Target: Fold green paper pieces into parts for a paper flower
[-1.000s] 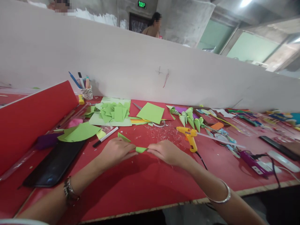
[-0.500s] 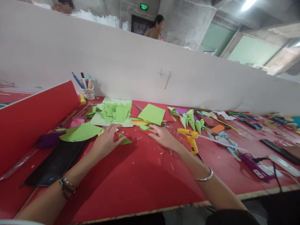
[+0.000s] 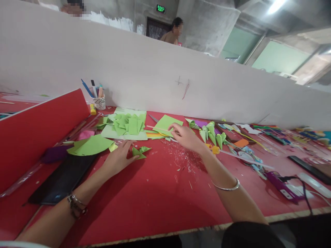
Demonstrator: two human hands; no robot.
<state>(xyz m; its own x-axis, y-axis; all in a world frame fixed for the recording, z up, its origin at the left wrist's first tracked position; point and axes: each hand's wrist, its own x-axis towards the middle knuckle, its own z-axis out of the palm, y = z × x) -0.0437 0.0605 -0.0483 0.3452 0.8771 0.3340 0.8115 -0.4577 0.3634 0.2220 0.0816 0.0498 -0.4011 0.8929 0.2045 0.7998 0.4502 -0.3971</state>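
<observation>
My left hand point(image 3: 120, 156) rests on the red table with its fingers apart, holding nothing. Small folded green paper pieces point(image 3: 139, 153) lie by its thumb; whether they touch it I cannot tell. A thin pale stick point(image 3: 156, 128) is pinched in my right hand point(image 3: 186, 137) and points left across a green paper square point(image 3: 167, 124). To the left of that square, a pile of cut green paper pieces point(image 3: 129, 124) lies on pale green sheets. Behind my right forearm, a yellow glue gun point(image 3: 215, 149) is mostly hidden.
Green paper cones point(image 3: 211, 134) stand at the back right. A purple power strip point(image 3: 284, 187) with cords is at the right. A black phone-like slab point(image 3: 58, 181) and green paper sheets point(image 3: 90, 146) lie left. A pen cup point(image 3: 99, 102) stands by the white partition point(image 3: 144, 75).
My right hand has moved up and right and now holds the thin stick. A small green piece from near that hand now lies beside the folded one by my left hand.
</observation>
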